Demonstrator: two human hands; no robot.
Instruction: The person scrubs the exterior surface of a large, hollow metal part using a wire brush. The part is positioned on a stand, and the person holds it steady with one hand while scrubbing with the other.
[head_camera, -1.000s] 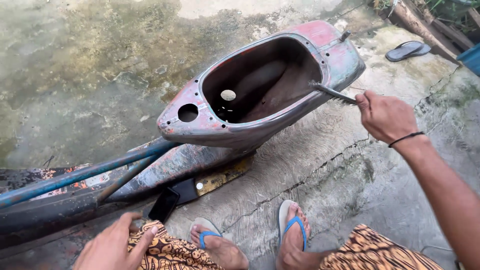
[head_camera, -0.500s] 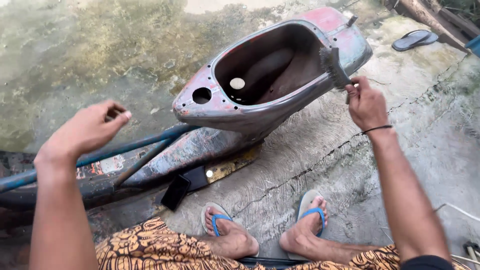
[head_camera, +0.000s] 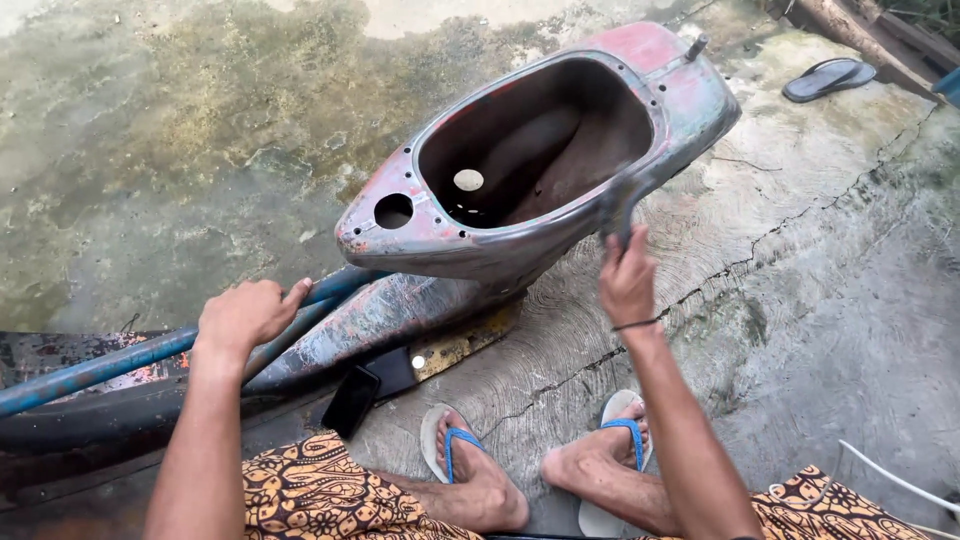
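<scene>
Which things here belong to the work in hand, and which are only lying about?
In use:
- scooter body shell, old and rusty
- blue frame tube, in the left hand
- tool against the shell's rim, in the right hand

Lying about:
- dark sandal on the concrete
- white cable
- black phone-like thing

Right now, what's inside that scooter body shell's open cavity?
The scooter body shell looks empty: bare rusty walls, a round hole in the floor and small holes nearby. The near wall hides part of the bottom. The right hand holds a tool at the rim.

Patterned shorts (head_camera: 310, 495), blue-strapped sandals (head_camera: 452, 445) (wristband (head_camera: 636, 324) too)
</scene>
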